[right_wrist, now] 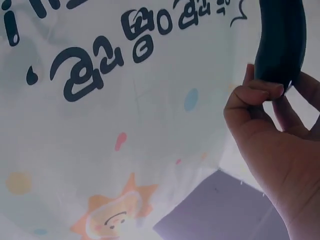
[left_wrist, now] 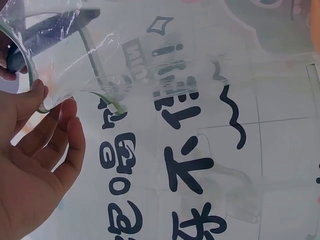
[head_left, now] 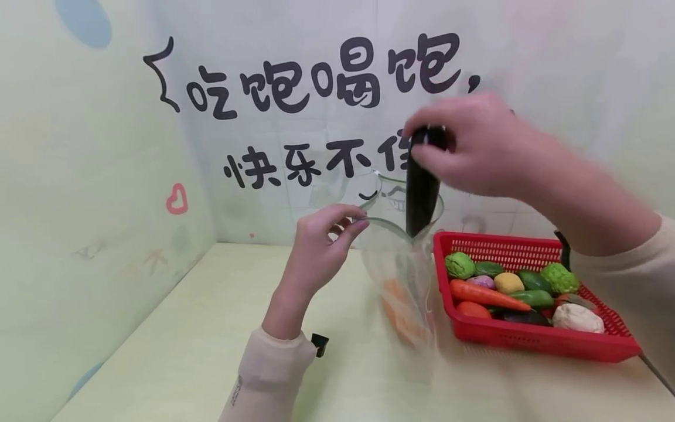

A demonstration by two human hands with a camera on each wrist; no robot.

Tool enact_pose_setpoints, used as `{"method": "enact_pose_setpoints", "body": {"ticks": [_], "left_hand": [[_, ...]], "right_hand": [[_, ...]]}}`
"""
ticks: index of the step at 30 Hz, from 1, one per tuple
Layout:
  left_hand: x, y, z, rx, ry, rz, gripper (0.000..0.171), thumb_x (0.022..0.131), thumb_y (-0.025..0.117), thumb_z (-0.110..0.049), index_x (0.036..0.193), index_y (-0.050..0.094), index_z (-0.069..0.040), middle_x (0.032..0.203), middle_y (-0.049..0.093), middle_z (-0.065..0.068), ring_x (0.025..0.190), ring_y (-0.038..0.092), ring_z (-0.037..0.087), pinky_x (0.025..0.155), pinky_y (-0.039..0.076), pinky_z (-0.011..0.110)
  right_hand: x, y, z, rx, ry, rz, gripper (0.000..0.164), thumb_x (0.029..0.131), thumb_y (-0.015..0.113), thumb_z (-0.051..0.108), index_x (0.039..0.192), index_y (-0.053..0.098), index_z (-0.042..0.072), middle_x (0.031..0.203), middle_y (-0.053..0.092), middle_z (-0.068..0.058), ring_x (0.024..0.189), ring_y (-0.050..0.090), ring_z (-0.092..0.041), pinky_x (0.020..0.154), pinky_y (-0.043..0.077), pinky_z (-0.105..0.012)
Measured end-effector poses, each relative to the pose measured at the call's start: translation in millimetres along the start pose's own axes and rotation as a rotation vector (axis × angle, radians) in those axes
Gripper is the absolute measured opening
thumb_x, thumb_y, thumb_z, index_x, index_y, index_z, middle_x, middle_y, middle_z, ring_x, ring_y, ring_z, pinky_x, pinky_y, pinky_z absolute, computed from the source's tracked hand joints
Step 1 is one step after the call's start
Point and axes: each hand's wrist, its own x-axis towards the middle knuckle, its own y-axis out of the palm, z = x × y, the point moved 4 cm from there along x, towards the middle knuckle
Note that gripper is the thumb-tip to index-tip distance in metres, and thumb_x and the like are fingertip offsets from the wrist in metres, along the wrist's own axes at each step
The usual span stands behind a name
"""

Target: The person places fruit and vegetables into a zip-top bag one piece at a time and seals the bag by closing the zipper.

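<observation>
My left hand [head_left: 319,249] pinches the green-edged rim of a clear plastic bag [head_left: 375,258] between thumb and fingers, and the bag's mouth gapes upward. Over that mouth my right hand [head_left: 477,146] grips a long, near-black eggplant [head_left: 422,187] by its upper end, and its lower tip dips inside the rim. A blurred orange vegetable [head_left: 403,313] lies low in the bag. In the left wrist view the eggplant [left_wrist: 55,36] shows through the plastic. From the right wrist, fingertips close around the end of the eggplant [right_wrist: 281,40].
A red plastic basket [head_left: 543,346] stands on the table to the right, filled with several vegetables, including a carrot [head_left: 487,294], a green pepper [head_left: 535,299] and a white bulb-like one [head_left: 578,318]. Behind is a wall sheet [head_left: 295,35] with large black writing.
</observation>
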Motion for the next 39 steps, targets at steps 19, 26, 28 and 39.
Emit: {"method": "enact_pose_setpoints", "body": {"ticks": [19, 26, 28, 39], "left_hand": [[-1.8, 9.7, -7.9, -0.022, 0.005, 0.054, 0.005, 0.088, 0.07, -0.009, 0.092, 0.07, -0.008, 0.087, 0.068, -0.002, 0.074, 0.058, 0.004, 0.062, 0.056, 0.025], [0.4, 10.0, -8.1, -0.009, 0.014, 0.063, 0.005, 0.088, 0.07, -0.01, 0.093, 0.069, -0.009, 0.088, 0.066, -0.005, 0.074, 0.058, 0.004, 0.063, 0.055, 0.022], [1.5, 9.7, -8.8, -0.006, 0.017, 0.067, 0.006, 0.088, 0.07, -0.01, 0.093, 0.069, -0.009, 0.088, 0.066, -0.006, 0.074, 0.058, 0.004, 0.063, 0.055, 0.022], [2.8, 6.6, -8.9, 0.006, 0.018, 0.091, 0.007, 0.088, 0.07, -0.01, 0.095, 0.069, -0.008, 0.09, 0.067, -0.004, 0.075, 0.057, 0.003, 0.063, 0.055, 0.022]], "right_hand": [[-12.0, 110.6, -16.9, -0.041, 0.041, 0.949, 0.012, 0.087, 0.061, 0.004, 0.092, 0.069, 0.011, 0.067, 0.057, 0.002, 0.057, 0.051, -0.011, 0.05, 0.042, -0.022], [-8.4, 100.4, -19.7, -0.054, 0.059, 0.745, 0.023, 0.091, 0.061, 0.013, 0.112, 0.068, 0.007, 0.086, 0.069, -0.003, 0.073, 0.061, -0.015, 0.069, 0.054, -0.034], [-6.1, 95.4, -19.0, -0.063, 0.05, 0.689, 0.022, 0.092, 0.061, 0.018, 0.11, 0.069, 0.007, 0.081, 0.069, -0.002, 0.07, 0.062, -0.014, 0.069, 0.054, -0.035], [4.0, 46.9, -43.4, -0.085, 0.166, 0.272, 0.019, 0.091, 0.053, 0.007, 0.101, 0.069, 0.007, 0.088, 0.068, -0.008, 0.07, 0.058, -0.022, 0.062, 0.051, -0.035]]}}
